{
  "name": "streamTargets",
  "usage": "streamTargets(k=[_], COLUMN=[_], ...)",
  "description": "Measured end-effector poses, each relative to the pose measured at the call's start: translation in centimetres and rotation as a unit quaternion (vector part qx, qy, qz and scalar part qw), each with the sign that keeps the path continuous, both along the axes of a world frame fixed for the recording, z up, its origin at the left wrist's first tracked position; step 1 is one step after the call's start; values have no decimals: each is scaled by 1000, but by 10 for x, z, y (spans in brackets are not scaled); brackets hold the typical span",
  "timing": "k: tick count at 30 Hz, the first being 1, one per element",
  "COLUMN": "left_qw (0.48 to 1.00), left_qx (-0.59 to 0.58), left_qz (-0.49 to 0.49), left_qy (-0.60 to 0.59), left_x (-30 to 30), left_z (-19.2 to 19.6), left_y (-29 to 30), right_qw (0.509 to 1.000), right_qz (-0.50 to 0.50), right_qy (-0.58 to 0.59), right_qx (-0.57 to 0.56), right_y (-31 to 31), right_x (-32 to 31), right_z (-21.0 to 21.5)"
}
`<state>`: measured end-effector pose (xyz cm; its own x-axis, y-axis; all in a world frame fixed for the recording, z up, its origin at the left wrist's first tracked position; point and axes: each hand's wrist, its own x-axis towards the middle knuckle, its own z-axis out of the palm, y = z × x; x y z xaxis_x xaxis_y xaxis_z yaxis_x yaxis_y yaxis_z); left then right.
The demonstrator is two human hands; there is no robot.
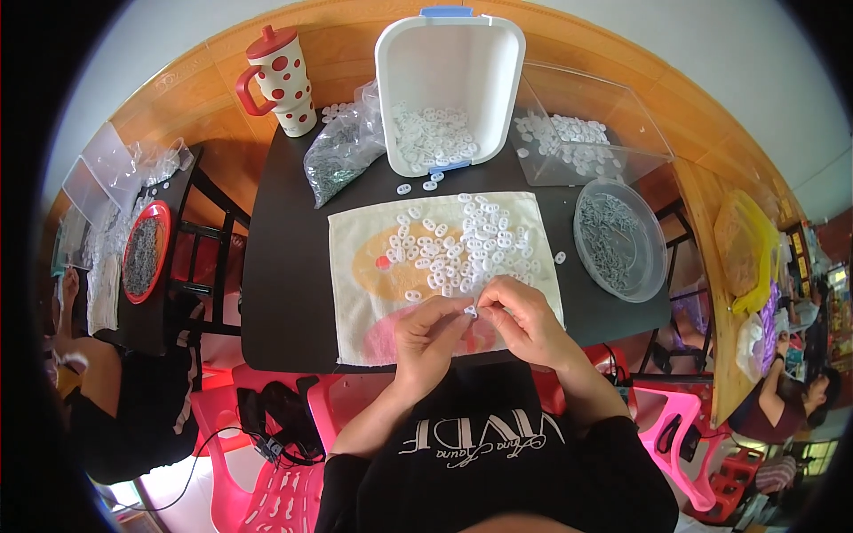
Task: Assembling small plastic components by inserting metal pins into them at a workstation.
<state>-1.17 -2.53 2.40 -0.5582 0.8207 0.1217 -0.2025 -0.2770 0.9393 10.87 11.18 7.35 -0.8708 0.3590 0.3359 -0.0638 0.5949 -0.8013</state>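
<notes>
Over the front of the towel, my left hand (428, 339) pinches a small white oval plastic piece (471, 311) between thumb and fingers. My right hand (522, 318) is beside it, its thumb and fingertips pinched together at the piece; whatever is between them is too small to make out. Just beyond my fingers lies a loose heap of the same white two-holed pieces (480, 244). They are spread over a cream towel (355, 229) with orange and pink printed shapes.
Behind the towel stands a white tub (395, 80) holding more pieces. A clear box (640, 147) and a round clear tub of small grey metal parts (657, 266) are at right. A bag of grey parts (338, 160) and a spotted tumbler (283, 84) stand back left. People sit on both sides.
</notes>
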Motion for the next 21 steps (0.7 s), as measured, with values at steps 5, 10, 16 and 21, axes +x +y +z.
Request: streamTargets(k=[5, 10, 16, 21], left_qw=[995, 990, 991, 1000], left_qx=[18, 19, -1, 11], left_qz=[39, 46, 22, 11], left_qy=[89, 132, 128, -2], left_x=[1, 1, -3, -2], left_z=[4, 11, 3, -2], left_y=[2, 3, 2, 1], right_qw=[998, 998, 992, 947], right_qz=[-8, -8, -6, -43], right_qy=[12, 1, -69, -2], right_qx=[69, 56, -104, -318], right_y=[-5, -7, -5, -9], right_x=[-4, -3, 1, 3], right_z=[0, -1, -12, -13])
